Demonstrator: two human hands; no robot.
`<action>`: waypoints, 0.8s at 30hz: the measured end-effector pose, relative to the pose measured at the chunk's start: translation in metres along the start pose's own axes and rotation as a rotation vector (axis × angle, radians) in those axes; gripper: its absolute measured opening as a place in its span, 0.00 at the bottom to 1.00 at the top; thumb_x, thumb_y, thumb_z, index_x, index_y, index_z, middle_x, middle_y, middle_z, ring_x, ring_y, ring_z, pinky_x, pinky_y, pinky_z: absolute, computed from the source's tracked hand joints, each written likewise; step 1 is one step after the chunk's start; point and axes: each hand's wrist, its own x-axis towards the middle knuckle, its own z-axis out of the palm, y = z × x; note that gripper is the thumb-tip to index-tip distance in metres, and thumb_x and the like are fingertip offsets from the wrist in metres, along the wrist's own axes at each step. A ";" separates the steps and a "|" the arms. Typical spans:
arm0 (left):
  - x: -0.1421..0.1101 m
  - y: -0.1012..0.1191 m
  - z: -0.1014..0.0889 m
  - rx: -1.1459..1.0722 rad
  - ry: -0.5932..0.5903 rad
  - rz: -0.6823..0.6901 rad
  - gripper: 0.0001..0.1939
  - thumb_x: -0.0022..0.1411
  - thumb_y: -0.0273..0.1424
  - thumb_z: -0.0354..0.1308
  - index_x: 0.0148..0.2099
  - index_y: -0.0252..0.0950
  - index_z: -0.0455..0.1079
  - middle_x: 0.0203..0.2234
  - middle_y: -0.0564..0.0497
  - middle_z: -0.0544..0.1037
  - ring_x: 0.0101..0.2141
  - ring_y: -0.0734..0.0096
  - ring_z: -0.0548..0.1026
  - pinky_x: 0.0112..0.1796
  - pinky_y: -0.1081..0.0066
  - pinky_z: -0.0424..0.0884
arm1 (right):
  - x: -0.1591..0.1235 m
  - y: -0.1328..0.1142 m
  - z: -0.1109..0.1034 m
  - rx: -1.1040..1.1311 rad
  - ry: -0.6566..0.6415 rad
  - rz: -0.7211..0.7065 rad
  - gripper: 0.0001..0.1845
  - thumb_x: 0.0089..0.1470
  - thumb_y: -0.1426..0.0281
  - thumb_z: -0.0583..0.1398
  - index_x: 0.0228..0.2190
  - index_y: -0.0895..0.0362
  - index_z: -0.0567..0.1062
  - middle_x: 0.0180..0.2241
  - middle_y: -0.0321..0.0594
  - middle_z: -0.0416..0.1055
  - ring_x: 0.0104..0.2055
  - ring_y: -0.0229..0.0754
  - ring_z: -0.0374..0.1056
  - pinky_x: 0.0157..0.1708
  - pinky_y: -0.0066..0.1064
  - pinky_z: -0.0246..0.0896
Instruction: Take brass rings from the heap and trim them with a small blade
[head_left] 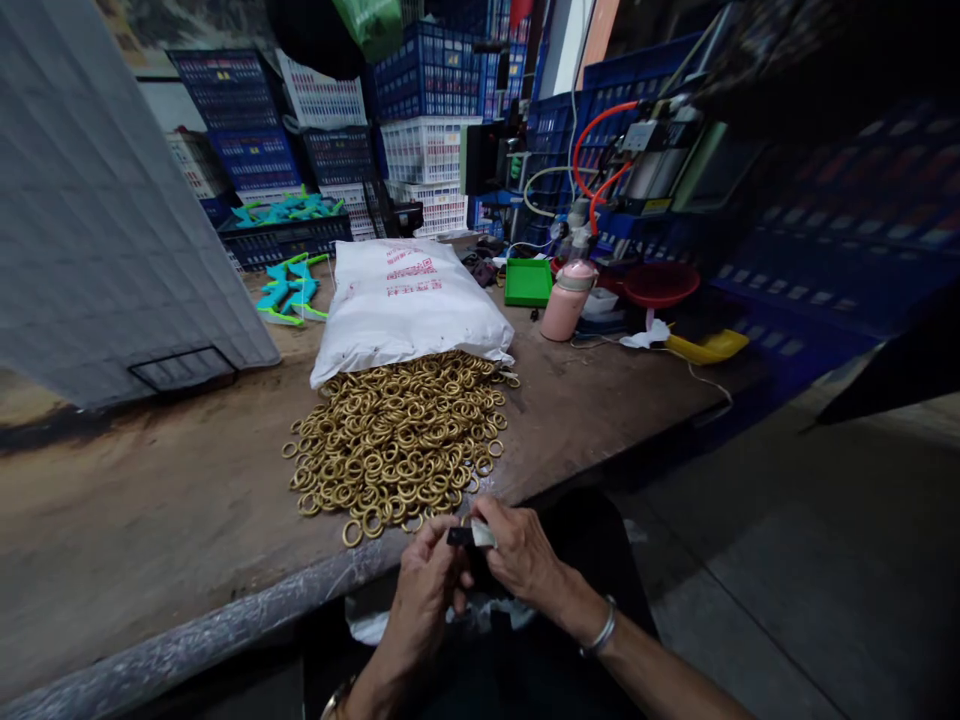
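Note:
My left hand and my right hand meet just beyond the table's front edge, above my lap. Between their fingertips is a small flat black strip, pinched at its near end by my left hand. A whitish piece joins its right side, under the thumb and fingers of my right hand. Whether the two are one thing I cannot tell. Right in front of both hands spreads a heap of brass-coloured rings.
A white printed sack lies behind the rings. To its right stand a green tray, a pink bottle, a red dish and a yellow scoop. Turquoise plastic parts lie left; stacked crates rise behind.

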 end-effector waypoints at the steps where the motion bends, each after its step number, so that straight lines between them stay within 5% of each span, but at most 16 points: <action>1: 0.000 -0.002 -0.002 0.024 -0.004 0.012 0.20 0.50 0.43 0.57 0.41 0.36 0.62 0.16 0.59 0.65 0.15 0.80 0.62 0.12 0.83 0.54 | -0.002 -0.003 0.002 0.019 -0.022 -0.002 0.13 0.42 0.80 0.50 0.32 0.57 0.64 0.27 0.37 0.68 0.29 0.38 0.64 0.28 0.26 0.50; 7: -0.001 -0.002 -0.011 0.192 0.088 0.049 0.14 0.54 0.41 0.55 0.31 0.34 0.64 0.11 0.60 0.63 0.11 0.84 0.54 0.12 0.81 0.49 | 0.004 -0.017 0.004 0.299 -0.007 0.191 0.04 0.50 0.72 0.51 0.30 0.56 0.65 0.24 0.33 0.65 0.26 0.35 0.61 0.27 0.23 0.51; 12: -0.002 0.001 -0.010 0.339 0.184 0.163 0.13 0.51 0.40 0.57 0.28 0.34 0.68 0.11 0.58 0.64 0.11 0.82 0.56 0.13 0.79 0.52 | 0.010 -0.025 0.001 0.539 -0.137 0.355 0.17 0.56 0.61 0.47 0.23 0.57 0.64 0.19 0.31 0.62 0.23 0.32 0.58 0.25 0.23 0.51; 24: -0.008 0.002 -0.014 0.120 -0.024 -0.048 0.15 0.54 0.43 0.53 0.28 0.35 0.61 0.13 0.60 0.63 0.11 0.84 0.55 0.13 0.82 0.49 | 0.012 -0.030 0.005 0.579 -0.109 0.355 0.14 0.53 0.63 0.50 0.22 0.59 0.65 0.20 0.30 0.59 0.23 0.31 0.53 0.24 0.22 0.49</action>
